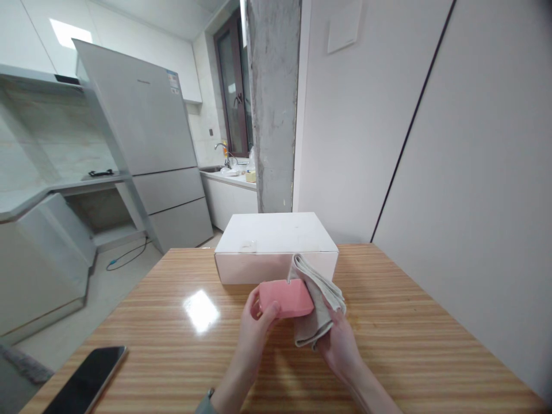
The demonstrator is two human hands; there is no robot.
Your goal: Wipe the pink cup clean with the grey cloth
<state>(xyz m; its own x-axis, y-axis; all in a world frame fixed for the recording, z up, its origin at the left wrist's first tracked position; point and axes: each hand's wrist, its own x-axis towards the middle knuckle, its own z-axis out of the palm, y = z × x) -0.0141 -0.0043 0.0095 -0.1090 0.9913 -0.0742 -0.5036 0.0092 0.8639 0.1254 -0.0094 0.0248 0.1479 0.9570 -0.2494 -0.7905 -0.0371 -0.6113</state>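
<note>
My left hand [260, 316] grips a small pink box [287, 297] by its left end, thumb on the near face and fingers curled behind. The box is held above the table, tilted a little. In my right hand [338, 339] is a folded grey cloth [317, 305], pinched along its lower right side. The cloth's left part lies against the right end of the pink box. Some of my right fingers are hidden behind the cloth. Just beyond both hands stands a white cardboard box [276, 267] with its lid down.
A black phone [88, 379] lies at the left front of the wood-grain table [172, 310]. A white wall [431, 172] runs along the right side. Farther back are a grey fridge [142, 115], a sink counter [233, 195] and a concrete pillar [276, 103].
</note>
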